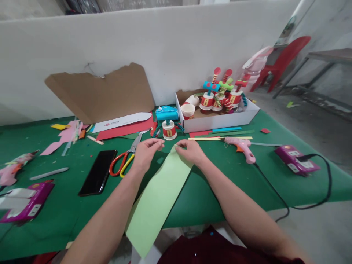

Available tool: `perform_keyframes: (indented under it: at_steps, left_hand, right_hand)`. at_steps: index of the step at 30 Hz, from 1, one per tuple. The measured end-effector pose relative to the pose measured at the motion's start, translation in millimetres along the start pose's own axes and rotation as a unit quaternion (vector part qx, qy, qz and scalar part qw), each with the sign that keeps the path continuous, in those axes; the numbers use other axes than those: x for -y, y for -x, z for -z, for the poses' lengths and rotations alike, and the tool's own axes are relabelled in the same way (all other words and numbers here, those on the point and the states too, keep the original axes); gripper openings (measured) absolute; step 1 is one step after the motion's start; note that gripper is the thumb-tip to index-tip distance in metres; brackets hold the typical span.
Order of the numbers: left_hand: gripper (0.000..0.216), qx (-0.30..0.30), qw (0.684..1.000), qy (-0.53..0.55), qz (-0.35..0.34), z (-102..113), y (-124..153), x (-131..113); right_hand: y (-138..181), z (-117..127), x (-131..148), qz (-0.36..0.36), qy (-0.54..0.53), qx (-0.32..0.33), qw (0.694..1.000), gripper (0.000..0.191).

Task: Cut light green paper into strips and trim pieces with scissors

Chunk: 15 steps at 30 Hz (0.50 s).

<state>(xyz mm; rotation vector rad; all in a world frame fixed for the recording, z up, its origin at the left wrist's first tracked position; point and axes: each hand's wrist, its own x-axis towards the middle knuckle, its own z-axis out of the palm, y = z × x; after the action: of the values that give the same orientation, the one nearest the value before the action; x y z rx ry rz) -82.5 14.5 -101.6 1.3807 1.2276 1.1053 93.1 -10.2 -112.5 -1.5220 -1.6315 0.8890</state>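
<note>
My right hand (191, 151) pinches the top corner of a long light-green paper sheet (161, 194), which slants down across my forearms' gap past the table's near edge. Just left of it, my left hand (147, 153) is closed with thumb and fingertips together; whatever it may hold is too small to make out. Beyond both hands stands a red-and-white paper cup figure (169, 130) with a blue head and dark green folded-paper arms. Scissors (123, 161) with one red and one yellow handle lie beside my left hand, their blades partly behind it.
A white box (220, 123) holds several cup figures. At right are a pink glue gun (242, 146), its cable and a purple power strip (297, 159). Left lie a black phone (98, 172), a grey pen (49, 173), paper scraps (68, 134) and another purple power strip (37, 201).
</note>
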Motion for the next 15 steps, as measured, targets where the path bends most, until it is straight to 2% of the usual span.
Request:
perform_keyframes:
  at_steps: [3, 5, 8, 10, 12, 14, 15]
  left_hand:
    - [0.027, 0.029, 0.996, 0.069, 0.039, 25.7, 11.3, -19.8]
    - [0.024, 0.062, 0.993, 0.068, 0.072, 48.1, 32.3, -31.9]
    - [0.020, 0.085, 0.991, 0.005, 0.099, 87.6, 82.5, -37.1]
    - [0.022, 0.099, 0.985, -0.089, 0.110, 116.3, 122.1, -29.3]
    - [0.032, 0.131, 0.958, -0.210, 0.146, 143.7, 161.6, -15.4]
    - [0.039, 0.198, 0.904, -0.314, 0.212, 165.7, 199.0, -0.5]
    - [0.041, 0.212, 0.877, -0.360, 0.236, 173.7, 216.6, 6.0]
  right_hand:
    - [0.0, -1.0, -1.0, 0.002, -0.003, 0.009, 1.000, 0.013]
    - [0.0, -0.4, -1.9, 0.010, 0.017, 0.006, 1.000, 0.011]
    - [-0.7, 3.9, -3.9, 0.008, 0.052, -0.002, 0.999, 0.009]
    - [-1.9, 8.7, -6.1, 0.004, 0.063, -0.012, 0.998, 0.009]
    - [-3.5, 13.8, -8.9, -0.002, 0.078, -0.025, 0.997, 0.010]
    - [-5.0, 18.5, -11.7, -0.014, 0.105, -0.033, 0.994, 0.012]
    - [-5.7, 20.5, -12.9, -0.022, 0.122, -0.035, 0.992, 0.013]
